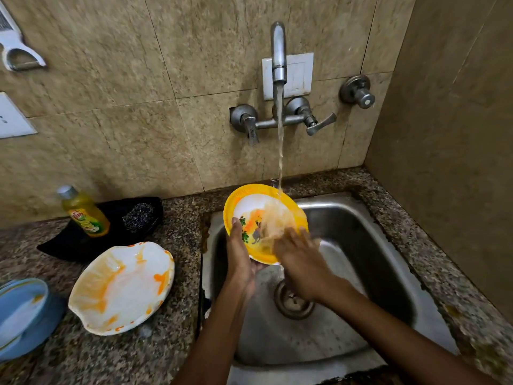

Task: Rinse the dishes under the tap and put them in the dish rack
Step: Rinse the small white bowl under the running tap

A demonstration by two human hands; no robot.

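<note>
Two forearms reaching up from the bottom edge, meeting over the sink [347, 218]. Left hand [240, 254] under the near-left rim of the yellow plate [265, 222], fingers curled round the underside, thumb lying along the rim on top. Right hand [298, 258] laid on the plate's face at its near-right part, fingers straight and spread, pressing rather than gripping; somewhat blurred.

Plate held above the left rear part of the basin, clear of its floor, tilted so the far rim stands higher and the printed face turns up toward the camera. Round, so no real long axis; white centre with an orange and green picture, yellow band outside. Far rim close to the back edge of the sink.

Water [280, 151] falling in one stream from the tap [278, 51] on the tiled wall, striking the plate at its far-right part and spreading over the face toward the right hand. Drain [293, 302] below the wrists, in the basin floor.

Left of the sink, on the speckled counter [177, 315]: white plate [122, 287] with wavy rim and orange smears, face up. Further left, at the frame's edge, blue plates [22, 315], stacked. Behind the white plate, a black dish [111, 218] holding a steel scrubber [138, 216], with a yellow soap bottle [83, 211] standing at its left.
</note>
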